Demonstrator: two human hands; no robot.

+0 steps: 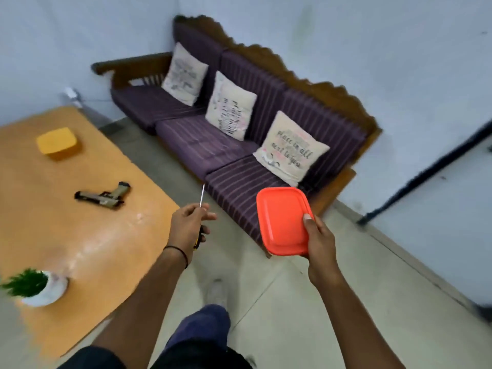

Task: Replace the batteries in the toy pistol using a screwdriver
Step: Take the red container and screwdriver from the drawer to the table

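The toy pistol (pixel 102 195), tan and black, lies on its side on the orange table (pixel 80 235). My left hand (pixel 187 227) is shut on a screwdriver (pixel 202 195) whose thin metal shaft points up and away; its black and yellow handle sticks out below my fingers. The hand hovers past the table's right edge, to the right of the pistol. My right hand (pixel 318 235) grips a red-orange box (pixel 283 219) by its lower right corner, over the floor in front of the sofa. No batteries are visible.
A yellow box (pixel 58 143) sits at the table's far side. A small green plant in a white pot (pixel 40 287) stands at the near left. A purple sofa (pixel 213 145) with three cushions runs along the wall. My leg and foot are on the tiled floor below.
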